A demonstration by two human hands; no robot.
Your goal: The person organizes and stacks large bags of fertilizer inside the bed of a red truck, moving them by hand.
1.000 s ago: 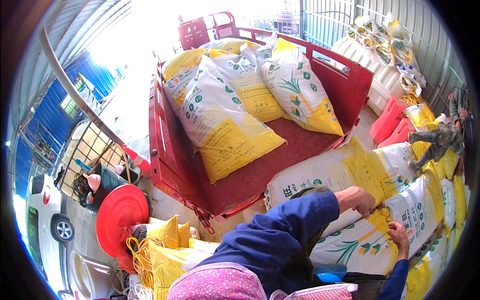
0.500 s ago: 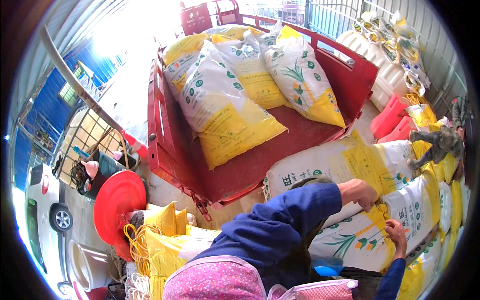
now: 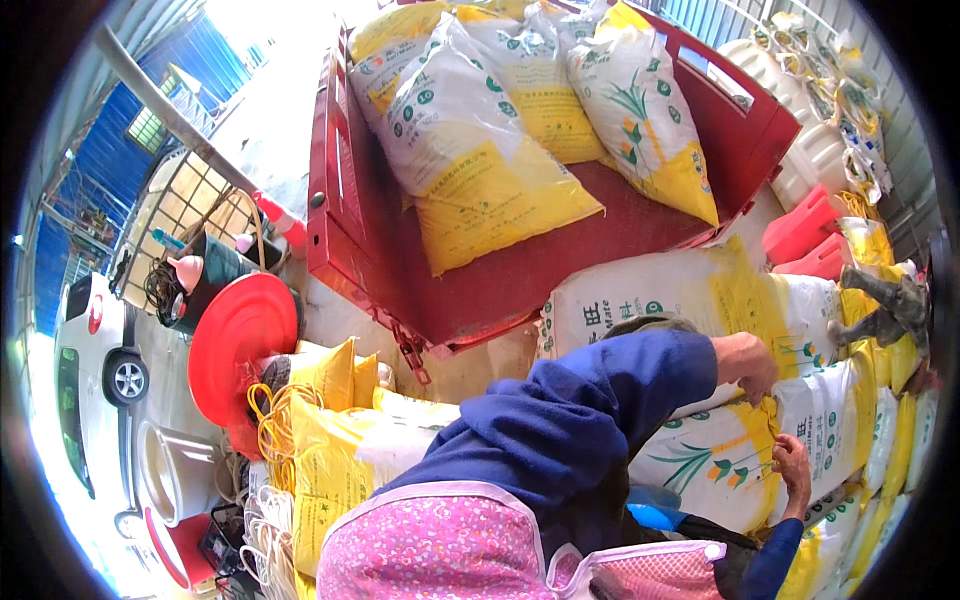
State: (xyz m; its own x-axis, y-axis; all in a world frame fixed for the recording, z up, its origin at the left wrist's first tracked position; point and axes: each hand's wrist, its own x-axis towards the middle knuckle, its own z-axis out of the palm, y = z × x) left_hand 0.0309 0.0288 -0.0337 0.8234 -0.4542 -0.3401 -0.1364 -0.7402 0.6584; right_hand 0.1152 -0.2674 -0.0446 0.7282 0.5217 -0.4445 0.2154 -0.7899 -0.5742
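My left hand (image 3: pixel 745 362) reaches across from a blue sleeve with a pink flowered cover, its fingers closed at the yellow end of a white and yellow sack (image 3: pixel 705 460). Just below it, my right hand (image 3: pixel 793 468) has thumb and fingers pinched together beside the same end. A thin strand seems to run between the two hands, too small to make out. Under the left hand another full sack (image 3: pixel 650 290) lies on its side, and a third sack (image 3: pixel 825 420) lies to the right. My left arm partly covers the nearer sack.
Ahead is a red cargo bed (image 3: pixel 640 215) with several upright sacks (image 3: pixel 500 190). At left stand a red round lid (image 3: pixel 243 350), a dark bucket (image 3: pixel 215 270), a pale bucket (image 3: pixel 180 470) and a white car (image 3: pixel 95 390). Yellow cord (image 3: pixel 280 430) hangs nearby; red containers (image 3: pixel 805 230) stand at right.
The view has tilted, so the cargo bed and its sacks sit higher and farther right. Both hands stay at the sack's yellow end; the left hand is slightly lower on it.
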